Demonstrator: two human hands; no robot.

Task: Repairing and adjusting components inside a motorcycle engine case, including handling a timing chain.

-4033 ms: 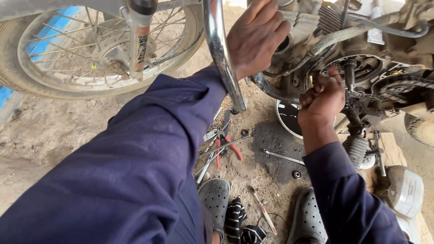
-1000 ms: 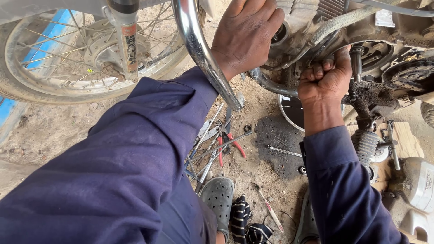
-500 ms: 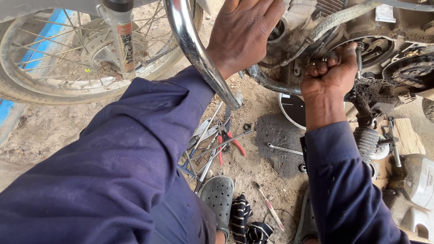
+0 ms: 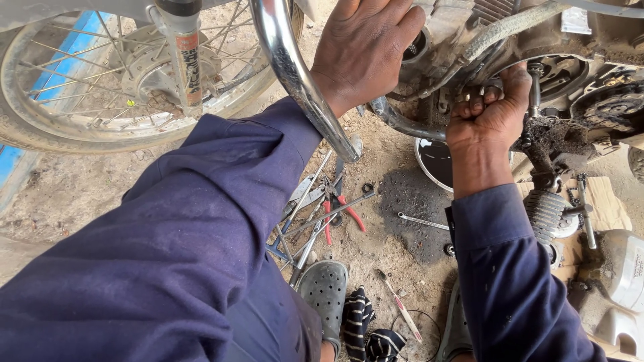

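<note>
Hands point(image 4: 429, 80) flat and fisted on engine point(image 4: 469, 40)

left hand point(image 4: 365, 47) laid flat on engine casing point(image 4: 463, 27), just right of crash-bar tube point(image 4: 295, 74). right hand point(image 4: 490, 114) closed around part under engine, not identifiable, right of left hand and lower. spoked wheel point(image 4: 100, 87) and fork leg point(image 4: 184, 57) found far left of both hands. drain pan point(image 4: 436, 161) placed on ground just below right hand. pliers point(image 4: 335, 211) and spanners point(image 4: 302, 221) scattered on ground below left hand. wrench point(image 4: 422, 221) laid below pan. footpeg point(image 4: 543, 211) set right of right forearm.
</note>
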